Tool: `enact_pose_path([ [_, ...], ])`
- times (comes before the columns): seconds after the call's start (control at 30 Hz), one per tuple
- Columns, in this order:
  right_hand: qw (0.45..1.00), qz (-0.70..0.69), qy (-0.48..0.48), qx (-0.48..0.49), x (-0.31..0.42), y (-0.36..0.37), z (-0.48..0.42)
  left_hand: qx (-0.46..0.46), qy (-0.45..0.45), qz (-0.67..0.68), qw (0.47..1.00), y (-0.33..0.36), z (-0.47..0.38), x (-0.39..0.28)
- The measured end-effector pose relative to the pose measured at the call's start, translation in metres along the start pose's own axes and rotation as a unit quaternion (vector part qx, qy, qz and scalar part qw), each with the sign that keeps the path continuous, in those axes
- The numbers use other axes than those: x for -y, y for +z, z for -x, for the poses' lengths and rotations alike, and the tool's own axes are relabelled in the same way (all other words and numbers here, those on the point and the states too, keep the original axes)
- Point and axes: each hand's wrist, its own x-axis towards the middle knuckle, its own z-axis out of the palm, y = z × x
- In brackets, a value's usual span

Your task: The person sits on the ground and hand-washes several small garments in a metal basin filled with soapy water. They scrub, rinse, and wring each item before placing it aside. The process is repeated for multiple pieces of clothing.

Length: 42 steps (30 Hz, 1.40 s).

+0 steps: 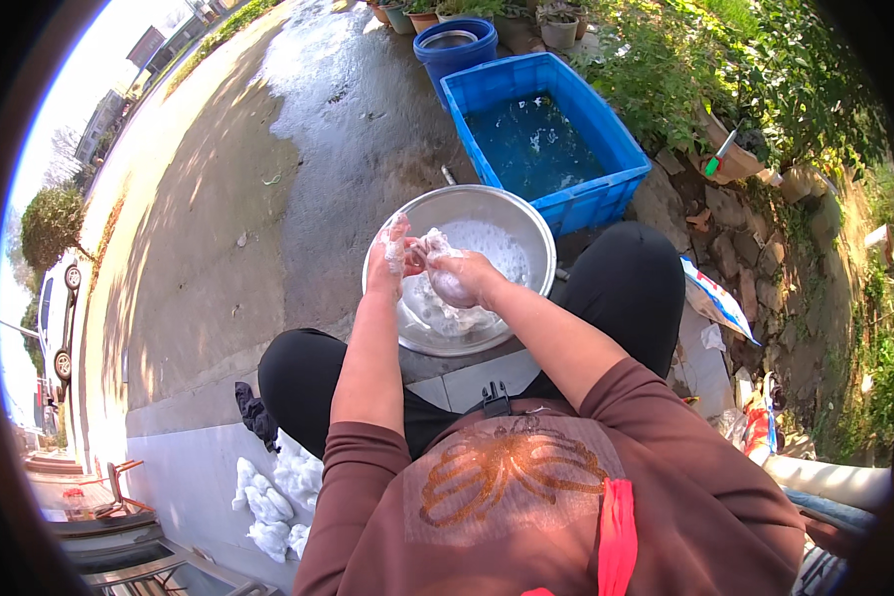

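Observation:
Between my knees stands a round metal basin (pixel 534 223) with foamy, soapy water (pixel 492 242) in it. Over its middle, my right hand (pixel 468 276) is closed around a wet, sudsy whitish cloth (pixel 436 242), whose bunched top sticks out past the thumb. My left hand (pixel 393 257) is at the basin's left side, its fingers raised and foam on them, with the lower fingers close to the cloth. Whether they touch it cannot be told. Some pale wet material lies in the suds below my hands.
Just beyond the basin is a blue plastic crate (pixel 596 190) of water, with a blue bucket (pixel 447 56) behind it. White fluffy stuffing (pixel 268 506) and a dark cloth (pixel 253 413) lie at left. A printed bag (pixel 715 298) is beside my right knee.

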Motion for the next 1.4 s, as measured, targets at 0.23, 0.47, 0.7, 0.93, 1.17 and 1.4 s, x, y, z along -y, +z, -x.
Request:
enact_pose_path([
  [0.23, 0.868, -0.378, 0.117, 0.299, 0.018, 0.007, 0.024, 0.180, 0.005, 0.359, 0.916, 0.018, 0.021, -0.002],
  [0.47, 0.850, -0.406, 0.176, 0.285, 0.034, 0.022, 0.040, 0.328, 0.020, 0.381, 0.865, 0.010, 0.023, -0.026],
  [0.7, 0.936, -0.251, 0.136, 0.206, 0.029, 0.013, 0.033, 0.132, -0.084, 0.180, 0.971, 0.015, 0.003, -0.024],
  [0.93, 0.970, 0.240, -0.025, -0.018, -0.004, 0.021, 0.008, 0.063, 0.072, -0.326, 0.940, 0.031, -0.023, 0.004],
  [1.17, 0.827, 0.551, -0.045, -0.103, 0.001, 0.028, 0.027, -0.007, 0.096, -0.456, 0.885, 0.051, -0.033, 0.043],
  [1.4, 0.848, 0.522, -0.031, -0.081, -0.003, 0.016, 0.016, 0.050, -0.015, -0.365, 0.930, 0.044, -0.025, 0.023],
])
